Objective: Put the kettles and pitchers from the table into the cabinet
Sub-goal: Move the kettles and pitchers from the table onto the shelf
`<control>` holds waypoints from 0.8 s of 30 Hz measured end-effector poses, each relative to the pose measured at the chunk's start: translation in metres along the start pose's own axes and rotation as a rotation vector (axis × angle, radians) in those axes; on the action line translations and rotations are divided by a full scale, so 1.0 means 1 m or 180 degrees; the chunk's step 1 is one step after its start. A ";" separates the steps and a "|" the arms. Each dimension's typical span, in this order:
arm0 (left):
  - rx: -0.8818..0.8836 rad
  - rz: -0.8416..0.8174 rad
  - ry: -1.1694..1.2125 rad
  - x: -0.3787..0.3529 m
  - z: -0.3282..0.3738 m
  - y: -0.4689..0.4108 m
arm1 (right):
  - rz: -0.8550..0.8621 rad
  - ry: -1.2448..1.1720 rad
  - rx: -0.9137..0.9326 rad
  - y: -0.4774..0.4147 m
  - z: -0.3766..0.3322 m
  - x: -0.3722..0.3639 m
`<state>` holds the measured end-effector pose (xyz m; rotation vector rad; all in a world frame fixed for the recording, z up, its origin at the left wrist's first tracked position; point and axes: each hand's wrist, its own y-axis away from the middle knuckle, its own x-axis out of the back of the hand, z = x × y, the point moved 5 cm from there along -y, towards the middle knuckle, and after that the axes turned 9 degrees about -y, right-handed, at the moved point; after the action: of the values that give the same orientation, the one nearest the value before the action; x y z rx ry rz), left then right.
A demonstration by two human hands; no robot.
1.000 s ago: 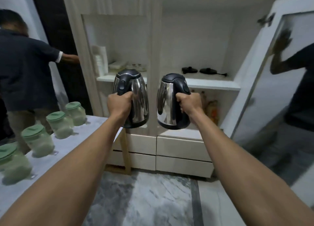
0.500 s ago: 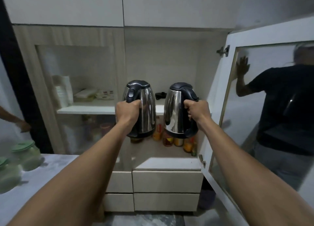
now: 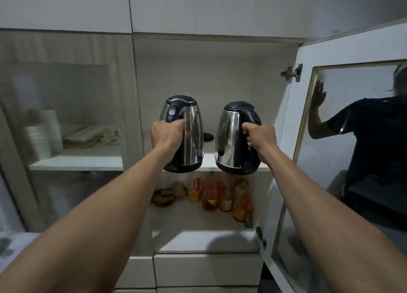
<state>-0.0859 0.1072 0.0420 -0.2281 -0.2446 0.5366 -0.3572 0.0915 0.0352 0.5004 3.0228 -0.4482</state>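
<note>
Kettles [image 3: 189, 136] [image 3: 233, 138] are gripped by the handles in both hands [image 3: 167, 135] [image 3: 261, 136], apparently raised level for setting onto the shelf's [image 3: 209, 160] front edge.

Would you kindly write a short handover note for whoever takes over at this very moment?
Left hand grips the left kettle by its handle; right hand grips the right kettle likewise.
Both kettles are held in the air at the front of the cabinet's upper shelf; its door stands open.
Done: both kettles are at the cabinet.
Left: set both on the shelf, beside the black base there; the table is barely in view, so check it for pitchers.
</note>
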 end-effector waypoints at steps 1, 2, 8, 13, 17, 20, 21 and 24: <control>0.0002 0.0031 0.0011 -0.008 0.000 -0.011 | 0.0017 0.0005 -0.0002 -0.011 0.003 -0.003; 0.0009 0.0045 0.0029 -0.018 -0.003 -0.025 | 0.0043 0.0015 0.0001 -0.026 0.009 -0.006; 0.0026 -0.0057 0.0074 -0.067 -0.008 -0.096 | 0.0252 0.0023 0.0003 -0.098 0.031 -0.027; -0.0042 -0.0217 0.0123 -0.111 -0.010 -0.147 | 0.0466 0.0022 0.0073 -0.156 0.049 -0.039; 0.0073 -0.0274 0.0139 -0.143 -0.020 -0.181 | 0.0511 0.0119 -0.0023 -0.201 0.068 -0.044; 0.0091 -0.0303 0.0106 -0.172 -0.030 -0.210 | 0.0522 0.0050 -0.0035 -0.237 0.083 -0.048; 0.0091 -0.0299 0.0091 -0.181 -0.033 -0.218 | 0.0536 0.0045 -0.0024 -0.248 0.087 -0.049; 0.0149 -0.0231 0.0057 -0.208 -0.044 -0.246 | 0.0576 0.0087 -0.0053 -0.282 0.104 -0.053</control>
<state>-0.1300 -0.2147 0.0331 -0.1779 -0.2220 0.4676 -0.3978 -0.2105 0.0179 0.7766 2.9675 -0.4080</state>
